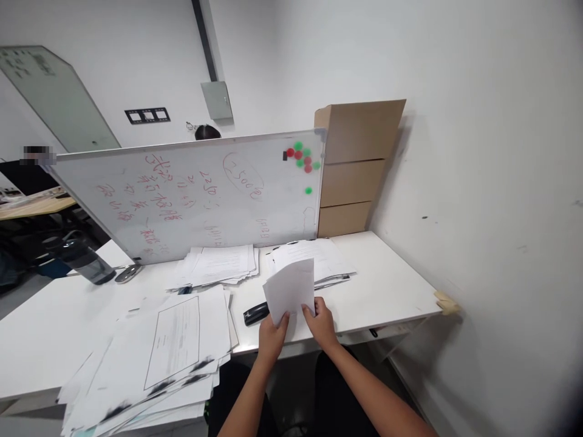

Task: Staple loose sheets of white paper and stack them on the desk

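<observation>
White walls enclose the corner, where a whiteboard [191,200] stands at the far side of a white table [387,285], next to cardboard boxes [359,136] on the right. Held above the table's near edge is a piece of white paper [290,285], its longer axis seemingly upright; whether it is one sheet or several, I cannot tell. Fingers of the left hand [271,337] and right hand [322,321] pinch its lower edge, thumbs on the near face. Just left of the paper lies a black stapler [255,314], its long axis running roughly left to right, the right end hidden behind the paper; the left hand is nearer to it. One printed stack [177,340] spreads at near left, with a far-left stack [223,265] and a far-right stack [314,255] beyond; their print is too small to read. On the whiteboard, red handwriting seems to show "2250" and a ringed "2500", the Chinese characters mostly unclear, beside red and green magnets [308,161]. No brand is legible.
</observation>
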